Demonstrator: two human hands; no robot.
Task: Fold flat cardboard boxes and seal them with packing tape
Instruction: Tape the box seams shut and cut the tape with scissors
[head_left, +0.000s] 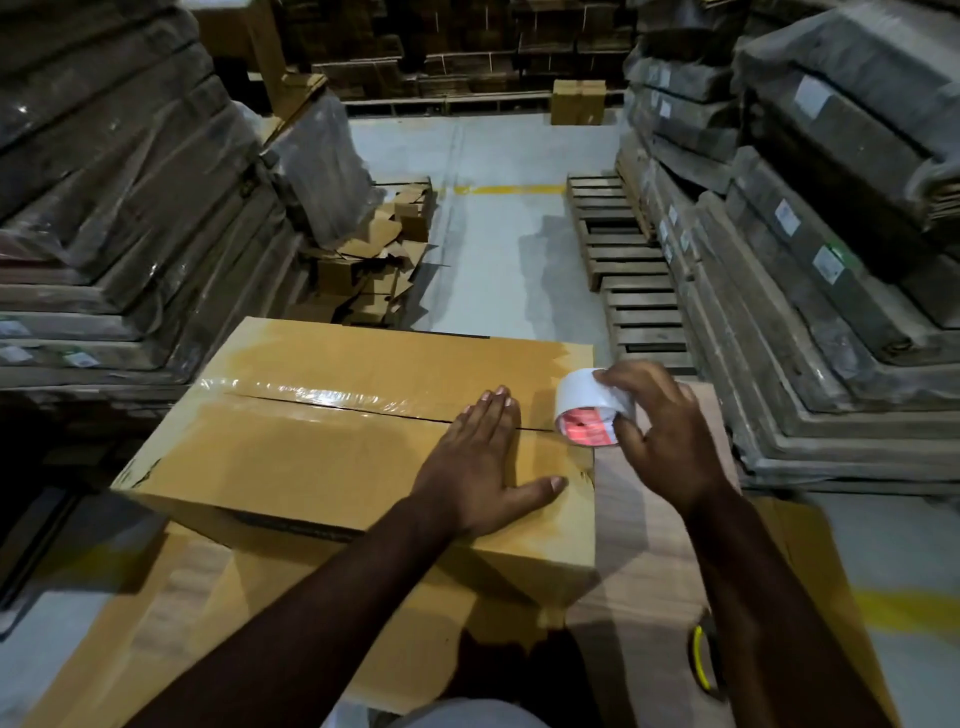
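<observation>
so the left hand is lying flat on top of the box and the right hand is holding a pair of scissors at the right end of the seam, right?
Not quite. In the head view the right hand holds a roll of packing tape, not scissors, at the right end of the seam. The left hand does lie flat on the box.

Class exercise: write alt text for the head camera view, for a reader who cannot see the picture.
A person's left hand presses flat on a closed cardboard box while the right hand grips a roll of packing tape at the right end of the box's taped centre seam. Wrapped stacks of flat cardboard and wooden pallets line the warehouse floor around.
</observation>
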